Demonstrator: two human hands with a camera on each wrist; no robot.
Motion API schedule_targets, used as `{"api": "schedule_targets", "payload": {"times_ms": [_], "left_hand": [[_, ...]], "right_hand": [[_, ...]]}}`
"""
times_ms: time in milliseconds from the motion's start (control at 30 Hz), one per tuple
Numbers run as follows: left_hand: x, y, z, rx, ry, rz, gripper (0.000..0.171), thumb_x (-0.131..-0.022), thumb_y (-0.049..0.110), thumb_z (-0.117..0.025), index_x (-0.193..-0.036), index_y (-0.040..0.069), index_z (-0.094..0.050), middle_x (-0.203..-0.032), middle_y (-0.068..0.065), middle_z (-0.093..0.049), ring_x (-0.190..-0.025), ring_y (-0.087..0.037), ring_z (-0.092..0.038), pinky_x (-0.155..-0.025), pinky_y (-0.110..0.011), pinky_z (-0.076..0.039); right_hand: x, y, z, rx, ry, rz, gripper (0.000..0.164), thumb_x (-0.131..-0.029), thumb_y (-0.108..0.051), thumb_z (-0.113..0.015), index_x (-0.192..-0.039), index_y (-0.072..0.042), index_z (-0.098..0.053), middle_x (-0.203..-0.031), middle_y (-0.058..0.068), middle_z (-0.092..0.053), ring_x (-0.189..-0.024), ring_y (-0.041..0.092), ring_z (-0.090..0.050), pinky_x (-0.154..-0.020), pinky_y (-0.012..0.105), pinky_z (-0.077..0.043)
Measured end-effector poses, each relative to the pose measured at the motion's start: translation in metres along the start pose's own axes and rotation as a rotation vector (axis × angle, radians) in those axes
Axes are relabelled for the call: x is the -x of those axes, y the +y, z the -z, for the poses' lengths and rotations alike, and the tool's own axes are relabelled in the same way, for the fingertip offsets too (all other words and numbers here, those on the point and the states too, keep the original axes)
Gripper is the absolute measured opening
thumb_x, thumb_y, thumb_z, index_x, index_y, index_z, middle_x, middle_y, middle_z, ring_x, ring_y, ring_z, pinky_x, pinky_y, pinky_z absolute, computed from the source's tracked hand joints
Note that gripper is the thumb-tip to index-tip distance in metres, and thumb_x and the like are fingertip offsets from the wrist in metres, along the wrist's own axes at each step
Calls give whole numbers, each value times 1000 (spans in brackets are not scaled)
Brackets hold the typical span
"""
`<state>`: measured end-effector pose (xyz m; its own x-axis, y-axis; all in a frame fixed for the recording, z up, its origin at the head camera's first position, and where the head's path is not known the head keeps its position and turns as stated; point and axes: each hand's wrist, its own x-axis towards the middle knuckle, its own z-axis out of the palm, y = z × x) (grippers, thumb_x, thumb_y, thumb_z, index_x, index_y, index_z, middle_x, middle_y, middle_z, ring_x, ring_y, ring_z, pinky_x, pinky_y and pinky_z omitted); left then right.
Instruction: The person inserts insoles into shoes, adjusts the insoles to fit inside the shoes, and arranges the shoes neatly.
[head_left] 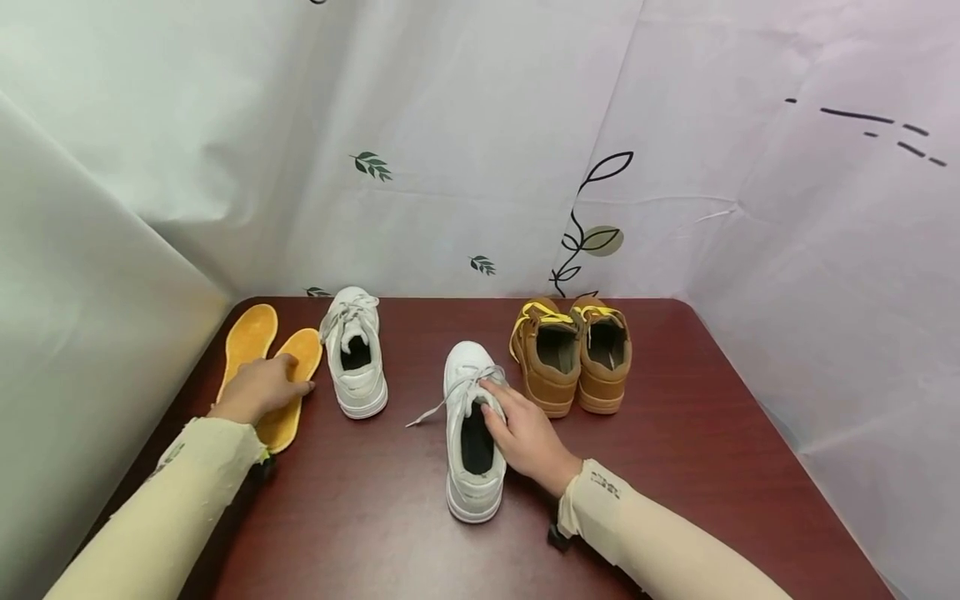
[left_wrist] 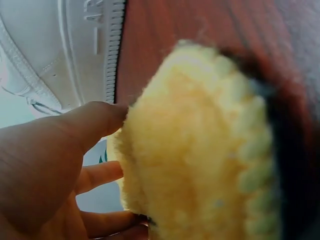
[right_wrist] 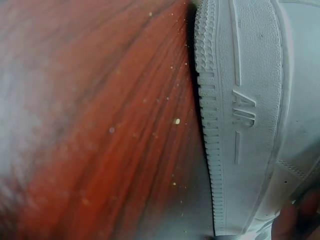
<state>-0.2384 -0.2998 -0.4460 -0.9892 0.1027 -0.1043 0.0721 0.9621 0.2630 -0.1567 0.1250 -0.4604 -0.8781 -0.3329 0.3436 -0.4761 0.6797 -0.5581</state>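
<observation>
My left hand grips the right one of two fuzzy orange-yellow insoles at the table's left side. In the left wrist view, thumb and fingers hold the edge of that insole, its rounded end toward the camera. The other insole lies just left of it, partly behind the hand. At mid-table stands a white sneaker, toe pointing away, its lace loose to the left. My right hand holds its right side by the opening, thumb at the collar and fingers by the laces.
A second white sneaker stands right of the insoles. Two brown shoes with yellow laces, a left one and a right one, stand together at the back right. A pale curtain borders the dark red table.
</observation>
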Motion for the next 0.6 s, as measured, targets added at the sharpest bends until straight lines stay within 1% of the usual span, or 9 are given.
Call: {"api": "schedule_targets", "payload": {"times_ms": [100,200,267,300,367,433,533,600], "left_hand": [[-1,0,-3,8,18,3,69,-88,45,-68,-130,-6,-54,-107,-34,-62,-95,-52,-57,-68,-56,-47],[-1,1,-4,23,22,10,65,-88,41,-66,-130,-7,-55,-109,-33,-62,-100,-51,-53,-74,-58,-46],[-1,3,-4,30,17,13,62,-89,38,-62,-130,-8,-57,-111,-32,-63,-98,-47,-53,-75,-56,-46],[0,3,-3,30,17,16,58,-89,36,-61,-127,-7,-58,-109,-31,-63,-95,-45,-54,-74,-55,-47],[1,5,-2,31,9,21,48,-90,33,-57,-118,-5,-63,-99,-27,-65,-86,-39,-55,-69,-49,-47],[2,6,0,24,7,25,37,-90,30,-54,-103,-2,-66,-88,-22,-64,-76,-34,-55,-64,-43,-44],[4,8,1,12,7,32,26,-90,28,-53,-85,4,-61,-76,-16,-59,-67,-29,-53,-58,-38,-40],[5,8,1,4,6,33,24,-90,28,-55,-80,6,-60,-74,-14,-58,-66,-28,-52,-57,-38,-40]], "right_hand": [[1,0,0,24,11,-4,43,-104,-33,-50,-144,-19,-55,-139,6,-61,-128,20,-58,-102,44,-49],[1,0,0,42,19,-3,43,-103,-33,-50,-144,-21,-55,-134,5,-65,-118,20,-64,-95,44,-53],[1,0,0,52,24,-2,42,-103,-33,-51,-144,-22,-56,-131,5,-67,-111,20,-67,-90,44,-55],[2,1,0,55,25,-1,42,-103,-33,-51,-144,-22,-56,-129,6,-68,-109,20,-68,-88,44,-55],[2,1,-1,65,27,1,42,-103,-33,-51,-143,-23,-56,-128,5,-69,-107,20,-69,-86,44,-55],[2,1,-1,72,30,3,42,-103,-33,-51,-143,-23,-56,-128,5,-69,-107,20,-69,-86,44,-56],[1,0,-1,80,37,9,42,-103,-33,-51,-143,-22,-57,-127,5,-70,-105,20,-69,-84,43,-56],[1,0,-1,81,44,17,42,-103,-32,-52,-143,-22,-57,-124,6,-70,-101,19,-70,-82,43,-56]]}}
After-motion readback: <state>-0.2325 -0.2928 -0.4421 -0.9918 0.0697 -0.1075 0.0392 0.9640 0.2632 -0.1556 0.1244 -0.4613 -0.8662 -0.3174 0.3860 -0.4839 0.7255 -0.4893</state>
